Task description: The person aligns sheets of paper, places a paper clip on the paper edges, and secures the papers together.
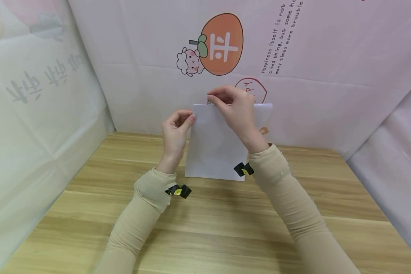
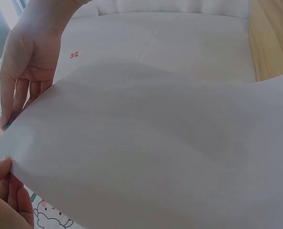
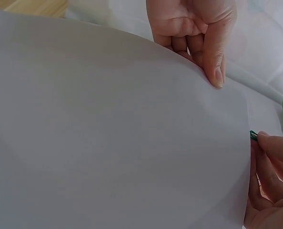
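Note:
White paper, seemingly more than one sheet, is held upright above the table. My left hand pinches its left edge near the upper corner, between thumb and fingers. At the top edge, my right hand pinches a small green paper clip between thumb and forefinger. The clip sits against the paper's edge; whether it has slid over the sheets I cannot tell. In the left wrist view the paper bows and fills most of the picture, with the right hand at its far edge.
A wooden table lies below the hands. Behind it hangs a pale printed cloth with an orange fruit drawing and lettering. Another white cloth closes the left side. Each sleeve carries a small black strap piece at the wrist.

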A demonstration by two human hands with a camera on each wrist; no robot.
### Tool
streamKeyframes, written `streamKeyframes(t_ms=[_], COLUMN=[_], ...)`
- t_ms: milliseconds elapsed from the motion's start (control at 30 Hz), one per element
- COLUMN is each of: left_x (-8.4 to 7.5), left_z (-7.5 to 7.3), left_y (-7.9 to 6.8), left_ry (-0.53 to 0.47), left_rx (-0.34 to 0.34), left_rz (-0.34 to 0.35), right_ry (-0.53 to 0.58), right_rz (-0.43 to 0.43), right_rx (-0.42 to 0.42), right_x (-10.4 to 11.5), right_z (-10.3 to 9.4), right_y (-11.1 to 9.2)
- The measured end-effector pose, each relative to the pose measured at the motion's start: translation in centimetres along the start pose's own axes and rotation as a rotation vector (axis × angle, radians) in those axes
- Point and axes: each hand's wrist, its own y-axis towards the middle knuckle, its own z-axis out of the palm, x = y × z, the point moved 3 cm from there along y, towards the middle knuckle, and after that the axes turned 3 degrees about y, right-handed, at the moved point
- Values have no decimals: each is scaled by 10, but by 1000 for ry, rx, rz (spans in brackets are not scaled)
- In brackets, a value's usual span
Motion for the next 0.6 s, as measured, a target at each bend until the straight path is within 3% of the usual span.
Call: streamKeyframes(t_ms=[600], left_x=[0], left_z=[0], left_y=[0], left_ry=[-2], left_rx=[1], left_rz=[6], right_ry=[-1], right_rz=[-17], right_rx=[7], right_x=[1], right_z=[3], right_y=[-2])
